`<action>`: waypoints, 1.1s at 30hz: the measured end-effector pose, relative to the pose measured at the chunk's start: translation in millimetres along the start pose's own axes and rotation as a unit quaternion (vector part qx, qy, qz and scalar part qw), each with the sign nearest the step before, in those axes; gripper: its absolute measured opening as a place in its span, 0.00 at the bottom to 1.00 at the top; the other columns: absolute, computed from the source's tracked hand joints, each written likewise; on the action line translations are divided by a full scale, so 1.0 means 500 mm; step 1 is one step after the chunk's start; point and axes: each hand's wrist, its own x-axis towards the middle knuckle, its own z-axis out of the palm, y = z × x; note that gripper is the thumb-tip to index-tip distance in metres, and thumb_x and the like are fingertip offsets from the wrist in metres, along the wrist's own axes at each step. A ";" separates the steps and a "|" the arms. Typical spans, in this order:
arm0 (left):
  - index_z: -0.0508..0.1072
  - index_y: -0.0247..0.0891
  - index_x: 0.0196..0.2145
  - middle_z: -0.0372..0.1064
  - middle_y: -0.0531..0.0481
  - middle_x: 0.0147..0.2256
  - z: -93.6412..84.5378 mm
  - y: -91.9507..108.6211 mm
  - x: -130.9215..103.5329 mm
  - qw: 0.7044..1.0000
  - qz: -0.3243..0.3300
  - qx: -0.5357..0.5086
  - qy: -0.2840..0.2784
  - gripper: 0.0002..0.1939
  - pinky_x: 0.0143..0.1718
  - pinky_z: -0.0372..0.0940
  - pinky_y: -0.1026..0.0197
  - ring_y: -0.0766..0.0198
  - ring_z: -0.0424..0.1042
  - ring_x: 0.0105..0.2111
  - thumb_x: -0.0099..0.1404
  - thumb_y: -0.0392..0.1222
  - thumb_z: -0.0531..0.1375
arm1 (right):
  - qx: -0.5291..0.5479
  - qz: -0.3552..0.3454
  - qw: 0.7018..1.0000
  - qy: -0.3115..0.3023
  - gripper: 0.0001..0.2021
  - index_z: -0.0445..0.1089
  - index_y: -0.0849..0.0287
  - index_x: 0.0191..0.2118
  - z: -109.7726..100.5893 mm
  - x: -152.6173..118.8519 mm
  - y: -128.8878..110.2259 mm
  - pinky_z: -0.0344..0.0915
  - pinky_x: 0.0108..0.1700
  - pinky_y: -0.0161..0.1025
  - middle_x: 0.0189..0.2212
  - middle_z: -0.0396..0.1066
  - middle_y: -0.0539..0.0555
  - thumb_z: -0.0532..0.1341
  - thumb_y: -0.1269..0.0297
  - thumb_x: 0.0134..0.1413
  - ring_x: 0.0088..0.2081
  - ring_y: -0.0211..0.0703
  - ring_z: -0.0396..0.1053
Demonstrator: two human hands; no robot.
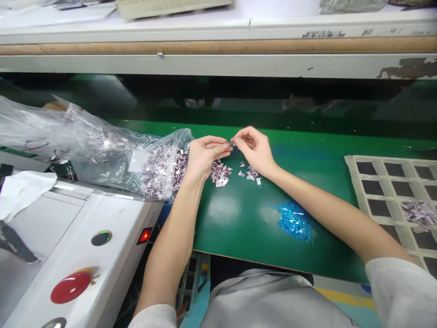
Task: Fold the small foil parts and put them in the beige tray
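Small part, right between our fingertips in the head view, up over the green counter! Our left hand has thumb and fingers closed on one side of it, other fingers loosely extended; our right hand pinches the other side, its remaining fingers curled. Too small to make out its shape. What could trip us up? The grip is all fingertip, so a slip could drop it into the loose pieces below, and we'd struggle to pick it out. Watch our right forearm, too: it lies close by the blue strips, and a low sweep could scatter them. Beside our left wrist, a bump could spill the plastic bag.
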 end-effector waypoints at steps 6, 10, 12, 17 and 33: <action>0.81 0.36 0.33 0.85 0.44 0.35 0.012 -0.010 0.000 1.000 0.017 -0.021 0.004 0.14 0.55 0.81 0.48 0.51 0.87 0.43 0.52 0.39 0.79 | -0.002 -0.012 1.000 0.023 0.07 0.71 0.52 0.39 0.003 -0.004 0.008 0.78 0.49 0.47 0.39 0.78 0.52 0.65 0.57 0.67 0.43 0.47 0.80; 0.82 0.36 0.31 0.84 0.44 0.33 0.014 -0.012 0.001 0.999 0.025 -0.043 0.004 0.16 0.53 0.82 0.48 0.52 0.87 0.40 0.49 0.40 0.81 | 0.013 -0.029 0.999 0.020 0.06 0.72 0.53 0.37 0.002 -0.001 0.012 0.78 0.47 0.47 0.36 0.78 0.52 0.66 0.59 0.65 0.40 0.47 0.80; 0.82 0.36 0.31 0.84 0.44 0.33 0.015 -0.012 0.001 0.999 0.026 -0.044 0.007 0.17 0.53 0.82 0.49 0.52 0.86 0.39 0.47 0.41 0.82 | 0.006 -0.036 0.999 0.023 0.06 0.72 0.53 0.36 0.002 0.000 0.014 0.78 0.46 0.47 0.35 0.78 0.51 0.66 0.60 0.64 0.39 0.47 0.79; 0.82 0.36 0.30 0.84 0.45 0.33 0.016 -0.011 0.000 0.999 0.027 -0.043 0.002 0.18 0.53 0.82 0.48 0.54 0.86 0.38 0.46 0.42 0.83 | -0.029 -0.044 0.998 0.024 0.05 0.73 0.53 0.36 0.002 0.000 0.021 0.78 0.47 0.48 0.37 0.78 0.53 0.65 0.60 0.64 0.40 0.48 0.79; 0.79 0.39 0.45 0.83 0.46 0.37 -0.015 -0.005 0.008 0.990 0.072 0.119 0.015 0.20 0.49 0.79 0.49 0.52 0.85 0.40 0.54 0.37 0.75 | -0.111 0.002 0.992 -0.060 0.11 0.75 0.56 0.45 -0.024 0.019 0.008 0.70 0.42 0.41 0.35 0.80 0.51 0.64 0.72 0.57 0.35 0.42 0.75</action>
